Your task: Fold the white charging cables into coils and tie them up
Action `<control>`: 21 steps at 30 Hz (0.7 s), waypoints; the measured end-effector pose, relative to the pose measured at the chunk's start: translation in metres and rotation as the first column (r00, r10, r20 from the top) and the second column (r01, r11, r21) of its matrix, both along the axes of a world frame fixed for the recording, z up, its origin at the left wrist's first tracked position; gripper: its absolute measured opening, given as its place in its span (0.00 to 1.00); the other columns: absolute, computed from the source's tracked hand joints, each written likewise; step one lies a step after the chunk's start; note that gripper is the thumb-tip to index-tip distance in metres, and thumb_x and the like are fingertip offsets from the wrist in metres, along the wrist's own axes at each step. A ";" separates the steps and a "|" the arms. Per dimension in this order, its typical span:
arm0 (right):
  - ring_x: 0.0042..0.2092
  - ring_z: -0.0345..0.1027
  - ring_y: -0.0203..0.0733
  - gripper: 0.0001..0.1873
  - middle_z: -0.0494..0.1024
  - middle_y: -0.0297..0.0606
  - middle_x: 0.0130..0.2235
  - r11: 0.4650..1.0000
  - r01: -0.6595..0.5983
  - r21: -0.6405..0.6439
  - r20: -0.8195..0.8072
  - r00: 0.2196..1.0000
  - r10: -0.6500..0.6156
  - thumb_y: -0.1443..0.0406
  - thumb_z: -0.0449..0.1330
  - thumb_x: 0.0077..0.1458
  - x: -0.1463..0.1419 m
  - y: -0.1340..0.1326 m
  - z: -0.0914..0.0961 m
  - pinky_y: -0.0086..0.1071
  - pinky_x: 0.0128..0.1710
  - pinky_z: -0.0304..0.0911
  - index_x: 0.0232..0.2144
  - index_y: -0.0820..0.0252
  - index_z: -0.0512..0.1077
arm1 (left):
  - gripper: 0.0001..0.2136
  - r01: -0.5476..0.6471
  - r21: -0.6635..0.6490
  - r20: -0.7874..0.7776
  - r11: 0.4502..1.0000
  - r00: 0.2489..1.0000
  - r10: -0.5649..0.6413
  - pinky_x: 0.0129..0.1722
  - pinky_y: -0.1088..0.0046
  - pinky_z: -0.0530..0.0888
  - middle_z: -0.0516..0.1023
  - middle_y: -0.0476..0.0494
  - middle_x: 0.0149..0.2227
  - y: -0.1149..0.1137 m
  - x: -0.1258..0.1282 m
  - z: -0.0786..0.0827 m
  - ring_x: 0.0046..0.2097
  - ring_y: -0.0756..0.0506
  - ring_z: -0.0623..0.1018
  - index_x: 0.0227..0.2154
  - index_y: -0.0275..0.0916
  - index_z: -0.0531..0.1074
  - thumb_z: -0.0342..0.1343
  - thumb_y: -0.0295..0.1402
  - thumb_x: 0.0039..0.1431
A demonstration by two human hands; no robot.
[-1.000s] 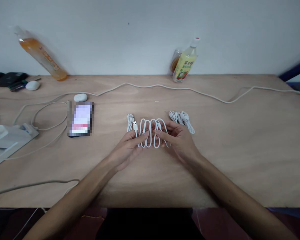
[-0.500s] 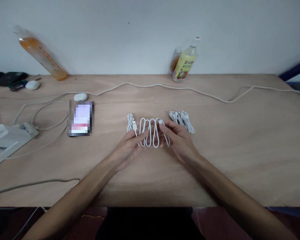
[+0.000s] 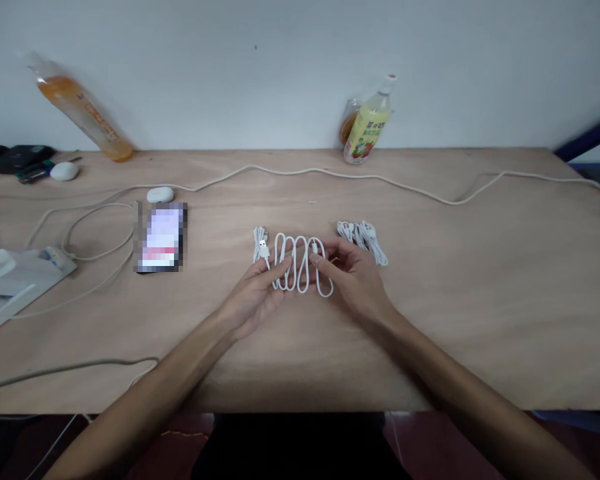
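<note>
Grip: left hand (image 3: 254, 297) pinching white cable (image 3: 307, 263) loops under the thumb; right hand (image 3: 363, 277) pinching its far end. From here, looks like mid-folding; next move likely needs loops held even. Cable's slim, wavy, USB plug (image 3: 264, 248) at left, over mid-surface (image 3: 455, 300), between front and back edges.

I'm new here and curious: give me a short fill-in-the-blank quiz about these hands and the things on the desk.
The left hand and right hand hold a looped cable coloured ____.
The USB plug is nearest the ____ hand.
The larger cable bundle lies just beyond the ____ hand.
The bottle at far left holds ____ liquid.

Missing words: white; left; right; orange.
</note>
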State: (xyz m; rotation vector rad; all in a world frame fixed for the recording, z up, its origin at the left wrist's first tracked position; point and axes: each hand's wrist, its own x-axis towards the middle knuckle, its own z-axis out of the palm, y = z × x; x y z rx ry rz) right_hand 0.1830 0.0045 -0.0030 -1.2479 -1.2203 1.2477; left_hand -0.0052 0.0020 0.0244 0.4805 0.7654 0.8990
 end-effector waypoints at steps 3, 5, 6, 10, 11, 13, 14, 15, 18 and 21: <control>0.35 0.71 0.41 0.16 0.80 0.34 0.35 0.996 0.049 0.074 0.031 0.998 -0.051 0.54 0.73 0.57 -0.001 0.001 -0.003 0.37 0.35 0.69 0.44 0.53 0.80 | 0.21 -0.012 -0.004 0.026 1.000 1.000 0.012 0.62 0.52 0.82 0.88 0.33 0.54 0.001 0.000 -0.001 0.53 0.38 0.89 0.67 0.40 0.76 0.59 0.24 0.74; 0.37 0.71 0.41 0.16 0.79 0.34 0.37 0.992 0.065 0.103 0.020 0.998 -0.068 0.55 0.72 0.57 -0.002 0.001 -0.003 0.36 0.36 0.69 0.45 0.52 0.78 | 0.22 -0.030 0.004 0.042 1.000 0.999 0.030 0.63 0.51 0.81 0.88 0.34 0.55 0.001 0.000 -0.001 0.53 0.38 0.89 0.68 0.41 0.75 0.58 0.24 0.75; 0.37 0.71 0.41 0.16 0.78 0.34 0.39 0.990 0.079 0.115 0.016 0.997 -0.082 0.55 0.72 0.58 -0.003 0.000 -0.002 0.36 0.36 0.69 0.46 0.52 0.77 | 0.22 -0.038 0.009 0.049 0.999 0.998 0.037 0.63 0.51 0.81 0.87 0.34 0.56 0.001 0.000 -0.001 0.54 0.38 0.89 0.69 0.41 0.74 0.57 0.24 0.75; 0.36 0.67 0.40 0.11 0.73 0.32 0.38 0.957 0.198 0.214 0.043 0.977 -0.211 0.58 0.70 0.59 -0.004 -0.003 0.004 0.35 0.34 0.67 0.44 0.50 0.77 | 0.22 -0.032 0.025 0.061 0.999 0.998 0.030 0.63 0.51 0.81 0.87 0.32 0.57 0.001 -0.001 -0.001 0.55 0.36 0.88 0.69 0.41 0.74 0.56 0.26 0.76; 0.35 0.66 0.39 0.09 0.71 0.32 0.36 0.946 0.210 0.246 0.074 0.969 -0.234 0.59 0.70 0.60 -0.003 -0.004 0.006 0.35 0.33 0.65 0.42 0.50 0.77 | 0.22 -0.030 0.028 0.056 0.999 0.998 0.029 0.63 0.50 0.81 0.87 0.32 0.58 0.000 -0.001 -0.001 0.56 0.36 0.88 0.69 0.42 0.74 0.56 0.26 0.76; 0.32 0.63 0.39 0.04 0.69 0.31 0.32 0.935 0.187 0.301 0.172 0.954 -0.246 0.60 0.69 0.62 -0.002 -0.005 0.009 0.35 0.31 0.62 0.38 0.50 0.79 | 0.22 -0.030 0.035 0.039 0.999 0.999 0.029 0.64 0.50 0.81 0.86 0.32 0.58 0.000 -0.001 0.000 0.57 0.35 0.87 0.69 0.42 0.74 0.57 0.27 0.76; 0.32 0.62 0.40 0.03 0.69 0.31 0.31 0.933 0.164 0.320 0.224 0.944 -0.243 0.60 0.68 0.62 -0.001 -0.006 0.010 0.36 0.31 0.61 0.37 0.50 0.80 | 0.22 -0.031 0.039 0.029 0.999 0.999 0.029 0.64 0.50 0.81 0.87 0.33 0.58 -0.001 -0.001 0.000 0.57 0.35 0.87 0.68 0.43 0.75 0.58 0.27 0.75; 0.31 0.61 0.40 0.03 0.70 0.31 0.30 0.931 0.143 0.336 0.265 0.934 -0.240 0.61 0.68 0.63 -0.001 -0.006 0.010 0.36 0.31 0.61 0.36 0.51 0.81 | 0.22 -0.031 0.044 0.020 0.999 0.999 0.030 0.63 0.50 0.81 0.87 0.33 0.58 -0.001 -0.001 0.001 0.57 0.35 0.87 0.68 0.43 0.75 0.59 0.27 0.75; 0.29 0.60 0.38 0.02 0.72 0.31 0.31 0.925 0.109 0.363 0.310 0.923 -0.230 0.62 0.69 0.62 0.000 -0.006 0.010 0.37 0.32 0.62 0.37 0.50 0.83 | 0.21 -0.031 0.058 -0.011 0.998 0.999 0.032 0.62 0.53 0.81 0.87 0.35 0.57 -0.002 0.000 0.001 0.56 0.36 0.87 0.66 0.42 0.77 0.62 0.27 0.72; 0.28 0.62 0.37 0.02 0.75 0.32 0.32 0.929 0.105 0.355 0.295 0.930 -0.218 0.61 0.69 0.62 -0.001 -0.006 0.008 0.35 0.30 0.62 0.37 0.51 0.82 | 0.20 -0.031 0.070 -0.036 0.997 0.999 0.034 0.60 0.57 0.82 0.88 0.35 0.55 -0.002 0.000 0.001 0.55 0.37 0.87 0.63 0.41 0.80 0.66 0.28 0.69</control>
